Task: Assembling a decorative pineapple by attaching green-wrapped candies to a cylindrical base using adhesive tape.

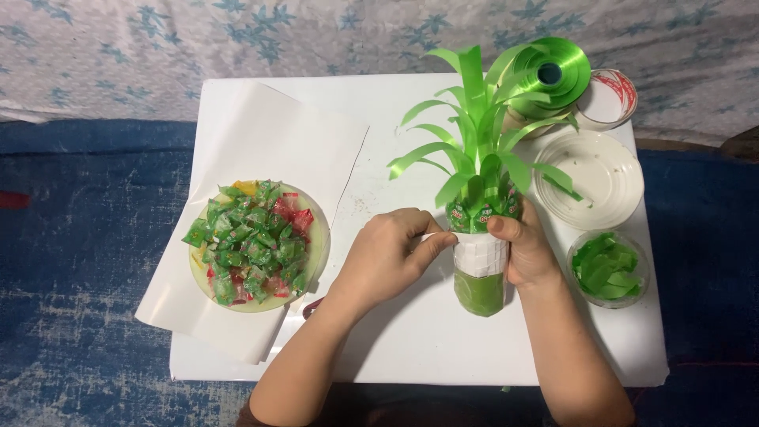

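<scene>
— Where is the bottle found?

— It is stood upright near the middle of the white desk, ribbon leaves fanned from its top. It is gripped at its right side by the right hand.

— And the left hand?

— Its fingers are pinched on the white tape band, directly left of the bottle. The candy plate is left well apart.

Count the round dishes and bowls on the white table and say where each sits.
3: a plate of wrapped candies left of the left hand; an empty white dish right of the ribbon-leaf bottle; a small clear bowl of green pieces beside the right hand.
</scene>
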